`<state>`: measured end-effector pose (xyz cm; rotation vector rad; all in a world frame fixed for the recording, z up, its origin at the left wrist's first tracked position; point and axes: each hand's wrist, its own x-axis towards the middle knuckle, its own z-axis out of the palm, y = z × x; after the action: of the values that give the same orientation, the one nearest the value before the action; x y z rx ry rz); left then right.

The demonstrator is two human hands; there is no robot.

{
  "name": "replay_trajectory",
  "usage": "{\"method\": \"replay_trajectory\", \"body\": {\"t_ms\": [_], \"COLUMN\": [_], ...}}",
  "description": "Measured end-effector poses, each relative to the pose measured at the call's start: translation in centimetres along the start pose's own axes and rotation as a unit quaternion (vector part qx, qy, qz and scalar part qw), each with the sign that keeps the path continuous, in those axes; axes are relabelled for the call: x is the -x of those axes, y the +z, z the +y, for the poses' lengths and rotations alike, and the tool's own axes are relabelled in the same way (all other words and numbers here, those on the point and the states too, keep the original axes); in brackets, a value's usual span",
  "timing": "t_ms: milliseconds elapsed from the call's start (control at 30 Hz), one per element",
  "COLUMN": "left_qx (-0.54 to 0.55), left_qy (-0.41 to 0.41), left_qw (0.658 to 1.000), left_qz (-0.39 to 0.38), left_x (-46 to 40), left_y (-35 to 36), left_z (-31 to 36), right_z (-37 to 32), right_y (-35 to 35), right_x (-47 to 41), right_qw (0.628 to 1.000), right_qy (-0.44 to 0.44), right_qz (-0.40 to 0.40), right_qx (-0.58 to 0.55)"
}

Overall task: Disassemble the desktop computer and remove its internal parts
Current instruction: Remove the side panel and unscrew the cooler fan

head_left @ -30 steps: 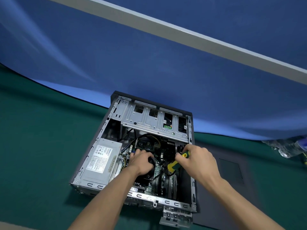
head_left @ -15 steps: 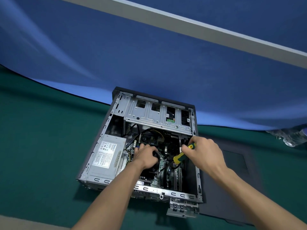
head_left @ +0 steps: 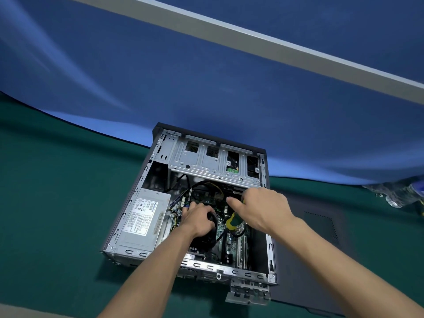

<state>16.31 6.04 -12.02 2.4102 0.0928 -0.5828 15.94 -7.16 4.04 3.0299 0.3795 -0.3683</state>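
An open desktop computer case (head_left: 268,226) lies on its side on a green mat. Inside sit a grey power supply (head_left: 142,221) at the left, a metal drive cage (head_left: 206,159) at the back and a green motherboard (head_left: 231,244). My left hand (head_left: 199,220) rests on the black CPU fan (head_left: 204,242) in the middle, fingers curled over its top edge. My right hand (head_left: 261,210) grips a green and yellow screwdriver (head_left: 232,222), handle end toward me, with one finger stretched leftward over the board. The screwdriver's tip is hidden.
The removed dark side panel (head_left: 321,249) lies flat to the right of the case. A loose metal bracket (head_left: 249,293) sits at the case's near right corner. A clear plastic bottle (head_left: 399,193) lies at the far right. A blue backdrop (head_left: 206,76) rises behind.
My right hand has shifted left and lower over the motherboard with the screwdriver. My left hand stays on the fan. The view has drifted slightly.
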Motion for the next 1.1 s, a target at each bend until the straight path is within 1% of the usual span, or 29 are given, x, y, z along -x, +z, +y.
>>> {"method": "replay_trajectory", "body": {"t_ms": [67, 133, 167, 200, 267, 300, 400, 467, 567, 600, 733, 800, 867, 933, 1033, 1100], "left_qx": [-0.002, -0.001, 0.0, 0.002, 0.008, 0.008, 0.004, 0.003, 0.007, 0.007, -0.002, 0.001, 0.017, 0.042, 0.066, 0.071], "left_qy": [0.005, 0.006, 0.004, 0.0, -0.003, -0.004, -0.004, -0.005, -0.011, -0.01, -0.004, -0.005, -0.016, -0.037, -0.059, -0.063], "left_qw": [1.0, 1.0, 1.0, 1.0, 1.0, 1.0, 1.0, 1.0, 1.0, 1.0, 1.0, 1.0, 1.0, 0.998, 0.996, 0.995], "left_qz": [0.0, 0.003, 0.004, 0.004, 0.003, 0.003, 0.002, 0.0, -0.001, -0.001, -0.004, -0.007, -0.005, -0.002, 0.0, 0.002], "left_x": [0.07, 0.07, 0.02, 0.02, 0.09, 0.15, 0.19, 0.18, 0.13, 0.12, -0.02, -0.07, -0.12, -0.12, -0.09, 0.04], "left_y": [-0.04, -0.06, -0.05, -0.05, -0.06, -0.09, -0.14, -0.15, -0.12, -0.09, 0.03, 0.06, 0.17, 0.2, 0.02, -0.08], "left_z": [0.06, 0.01, 0.01, 0.04, 0.17, 0.23, 0.13, 0.17, 0.26, 0.24, -0.06, -0.07, -0.09, -0.13, -0.07, 0.02], "right_z": [0.04, 0.0, -0.06, -0.24, -0.54, -0.5, -0.33, -0.25, -0.38, -0.39, -0.51, -0.59, -0.67, -0.57, -0.25, -0.02], "right_y": [-0.47, -0.89, -0.83, -0.72, -0.64, -0.66, -0.86, -0.99, -1.01, -0.93, -1.04, -1.13, -1.04, -0.75, -0.86, -0.92], "right_x": [-0.35, -0.31, -0.23, -0.17, -0.11, -0.14, -0.09, 0.12, 0.29, 0.28, 0.35, 0.36, 0.4, 0.38, 0.34, 0.32], "right_qw": [0.997, 0.99, 0.989, 0.991, 0.997, 0.997, 0.991, 0.988, 0.997, 0.997, 0.994, 0.993, 0.997, 0.998, 0.994, 0.994], "right_qy": [-0.029, -0.022, -0.005, 0.013, 0.049, 0.055, 0.03, 0.022, 0.042, 0.036, -0.032, -0.017, 0.014, 0.007, -0.035, -0.018], "right_qz": [-0.054, -0.101, -0.102, -0.088, -0.05, -0.042, -0.089, -0.105, -0.069, -0.061, -0.089, -0.094, -0.073, -0.057, -0.085, -0.082], "right_qx": [-0.041, -0.099, -0.11, -0.098, -0.045, -0.036, -0.1, -0.107, -0.006, 0.004, -0.058, -0.068, -0.027, -0.01, -0.062, -0.075]}}
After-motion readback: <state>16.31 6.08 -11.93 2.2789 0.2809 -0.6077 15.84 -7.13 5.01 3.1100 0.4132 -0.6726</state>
